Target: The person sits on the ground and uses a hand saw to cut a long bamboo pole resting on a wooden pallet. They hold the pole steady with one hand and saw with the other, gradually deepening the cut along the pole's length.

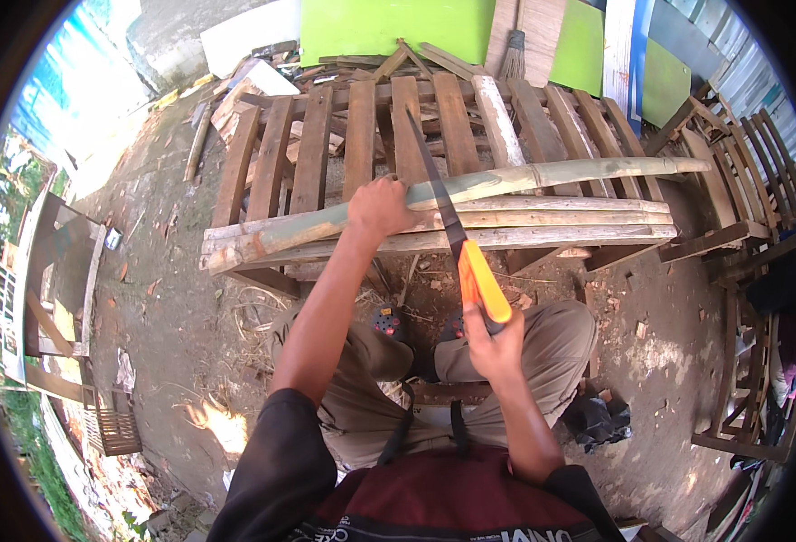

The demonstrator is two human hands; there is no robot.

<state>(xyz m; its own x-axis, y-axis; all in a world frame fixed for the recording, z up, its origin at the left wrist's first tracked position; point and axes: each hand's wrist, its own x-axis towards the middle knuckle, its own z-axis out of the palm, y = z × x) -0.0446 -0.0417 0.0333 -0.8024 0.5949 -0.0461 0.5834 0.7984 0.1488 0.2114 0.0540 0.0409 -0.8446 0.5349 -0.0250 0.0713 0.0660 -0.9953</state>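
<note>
- The ground (pixel 172 316), bare and littered with scraps, spreads around the seated person.
- The bench (pixel 359 126), a slatted wooden frame, stands straight ahead; its slats run away from the person, and its near rails run left to right.
- The green board (pixel 389 32) stands behind the bench, at the top of the view.
- The pole (pixel 506 181), a length of bamboo, lies across the bench in front of both hands. Its long axis runs left to right on a slant: the left end is nearer the person, over the near rails, and the right end is farther off, jutting past the bench's right side.
- The saw (pixel 452 226) crosses the pole at a steep angle, just right of the left hand. Its blade points away and a little left, with the tip above the slats; whether the teeth bite into the bamboo I cannot tell.
- The broom (pixel 514 54) stands upright beyond the bench.
- The left hand (pixel 382 210) is the nearer one to the pole: closed over it from above, left of the blade, fingertips hidden.
- The right hand (pixel 496 348), apart from the pole on the person's side, is wrapped round the saw's orange handle.
</note>
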